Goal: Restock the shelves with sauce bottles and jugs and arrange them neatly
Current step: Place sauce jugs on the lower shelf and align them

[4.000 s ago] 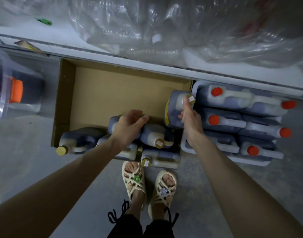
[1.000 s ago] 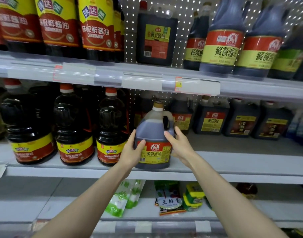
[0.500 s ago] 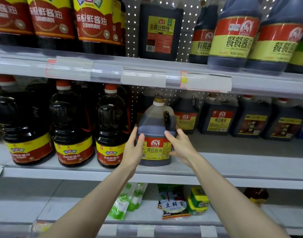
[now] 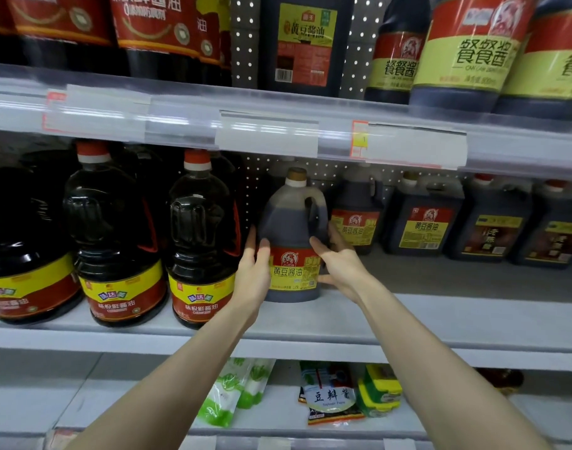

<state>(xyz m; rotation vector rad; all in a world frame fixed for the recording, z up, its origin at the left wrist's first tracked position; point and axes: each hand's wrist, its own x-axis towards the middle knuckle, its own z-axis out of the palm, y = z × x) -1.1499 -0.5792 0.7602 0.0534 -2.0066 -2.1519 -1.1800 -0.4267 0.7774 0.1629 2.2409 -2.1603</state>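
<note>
On the middle shelf [image 4: 440, 319], ahead of the back row: one soy sauce jug [image 4: 291, 222], upright, tan cap, red-and-yellow label facing you, base on the shelf. Your left hand [image 4: 253, 274] clasps its left side, thumb across the front. Your right hand [image 4: 341, 264] clasps the right side below the handle. Just left: red-capped bottles [image 4: 200, 241]. Behind right: similar jugs [image 4: 422, 222].

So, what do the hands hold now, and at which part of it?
Both hold the soy sauce jug, upright on the middle shelf. The left hand grips its left side, the right hand its right side under the handle.
</note>
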